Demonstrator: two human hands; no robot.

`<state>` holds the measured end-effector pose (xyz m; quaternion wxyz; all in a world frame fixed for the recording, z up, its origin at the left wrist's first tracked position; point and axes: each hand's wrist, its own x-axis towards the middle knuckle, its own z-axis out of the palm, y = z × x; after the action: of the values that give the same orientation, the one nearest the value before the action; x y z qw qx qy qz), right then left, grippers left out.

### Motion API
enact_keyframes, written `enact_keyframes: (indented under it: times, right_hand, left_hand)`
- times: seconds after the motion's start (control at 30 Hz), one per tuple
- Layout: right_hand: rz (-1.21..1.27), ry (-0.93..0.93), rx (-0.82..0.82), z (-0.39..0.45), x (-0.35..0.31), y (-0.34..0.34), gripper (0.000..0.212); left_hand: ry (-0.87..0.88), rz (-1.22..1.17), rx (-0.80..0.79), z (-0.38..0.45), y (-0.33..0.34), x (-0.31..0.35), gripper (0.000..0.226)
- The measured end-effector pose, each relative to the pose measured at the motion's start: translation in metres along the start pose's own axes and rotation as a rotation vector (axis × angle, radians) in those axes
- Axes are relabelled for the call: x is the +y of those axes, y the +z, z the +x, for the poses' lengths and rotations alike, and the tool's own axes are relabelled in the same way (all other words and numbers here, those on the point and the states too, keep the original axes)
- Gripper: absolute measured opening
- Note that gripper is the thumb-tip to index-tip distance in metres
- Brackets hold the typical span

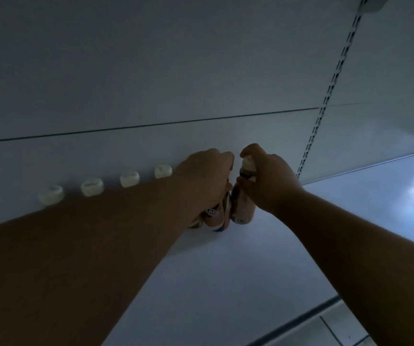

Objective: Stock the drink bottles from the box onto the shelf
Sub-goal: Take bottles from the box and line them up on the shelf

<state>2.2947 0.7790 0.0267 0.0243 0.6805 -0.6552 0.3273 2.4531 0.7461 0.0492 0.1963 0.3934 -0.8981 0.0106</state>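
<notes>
Both my arms reach to the back of a white shelf (225, 283). My left hand (206, 178) grips from above a drink bottle (214, 216) with a brown label; a second bottle seems bunched under it. My right hand (268, 181) is closed around the neck of another brown bottle with a cream cap (244, 206), which stands on the shelf right beside the left one. Several cream bottle caps (129, 178) line up along the back wall to the left; my left forearm hides their bodies. The box is out of view.
The white back panel (151, 83) rises behind the bottles. A slotted upright rail (325, 103) runs down at the right. Bare shelf surface lies to the right of the hands, and the shelf's front edge (300, 318) crosses the lower right.
</notes>
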Motion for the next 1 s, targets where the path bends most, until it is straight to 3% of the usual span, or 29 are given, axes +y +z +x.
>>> enact_keyframes:
  times: [0.37, 0.57, 0.63, 0.8, 1.0]
  right_hand:
    - [0.033, 0.069, -0.018, 0.032, 0.025, 0.032, 0.033]
    - [0.048, 0.127, -0.035, 0.025, 0.023, 0.026, 0.058]
    - [0.019, 0.108, -0.001, 0.014, 0.019, 0.021, 0.056]
    - [-0.050, 0.054, 0.065, -0.017, -0.001, -0.006, 0.050]
    - [-0.120, 0.008, 0.090, -0.061, -0.049, -0.051, 0.043]
  left_hand:
    - [0.029, 0.417, 0.030, 0.030, 0.023, 0.005, 0.020]
    - [-0.032, 0.436, 0.010, 0.026, 0.020, 0.009, 0.023]
    - [-0.007, 0.457, 0.057, 0.021, 0.018, 0.010, 0.026]
    - [0.088, 0.287, 0.276, -0.013, -0.004, 0.019, 0.023]
    - [0.088, 0.057, 0.265, -0.083, -0.023, 0.041, 0.010]
